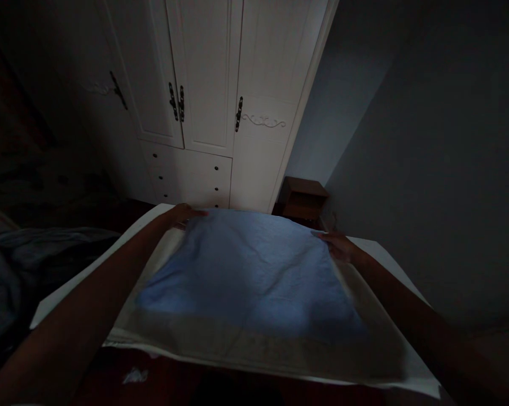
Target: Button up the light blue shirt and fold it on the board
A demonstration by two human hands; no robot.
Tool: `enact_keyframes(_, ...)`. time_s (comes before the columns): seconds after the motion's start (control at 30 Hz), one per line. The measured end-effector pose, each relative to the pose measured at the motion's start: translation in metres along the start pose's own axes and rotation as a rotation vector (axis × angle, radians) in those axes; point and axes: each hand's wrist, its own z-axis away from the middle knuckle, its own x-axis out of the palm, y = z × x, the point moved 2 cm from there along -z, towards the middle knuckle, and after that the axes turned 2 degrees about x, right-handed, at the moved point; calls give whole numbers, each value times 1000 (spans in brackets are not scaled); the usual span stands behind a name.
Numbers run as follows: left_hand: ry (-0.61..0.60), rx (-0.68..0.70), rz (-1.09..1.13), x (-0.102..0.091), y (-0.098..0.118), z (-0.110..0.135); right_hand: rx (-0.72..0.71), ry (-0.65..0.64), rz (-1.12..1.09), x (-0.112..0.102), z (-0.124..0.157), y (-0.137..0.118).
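A light blue cloth (254, 265) is stretched between my two hands over a white-topped table. My left hand (182, 214) grips its far left corner, with the thumb on top of the fabric. At the far right corner my right hand (338, 246) pinches the edge between thumb and fingers. The near edge of the cloth is blurred and hangs over a beige cloth (246, 344) that covers much of the table (379, 248). Soft creases run across the blue fabric. Its exact kind is hard to make out in the dim light.
A white wardrobe (207, 73) with dark handles and drawers stands beyond the table. A small brown cabinet (305, 189) sits in the corner at right, by a grey wall (441, 169). Dark grey fabric (9, 282) lies at left. A small whitish item (135, 376) shows below the near edge.
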Motion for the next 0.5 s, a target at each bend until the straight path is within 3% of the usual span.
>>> enact_keyframes(0.07, -163, -81, 50, -10, -8, 16, 80, -74, 12, -3, 15, 1)
enact_keyframes(0.17, -225, -180, 4, -21, -24, 44, 171, -138, 76, -7, 42, 5)
enact_keyframes(0.33, -381, -229, -46, -12, -46, 87, 210, -153, 238, -8, 89, 12)
enact_keyframes(0.4, -377, -201, -24, -7, -50, 97, 186, -166, 268, -6, 103, 12)
enact_keyframes(0.5, -221, -155, 36, -2, -52, 104, 146, -137, 278, -5, 114, 13)
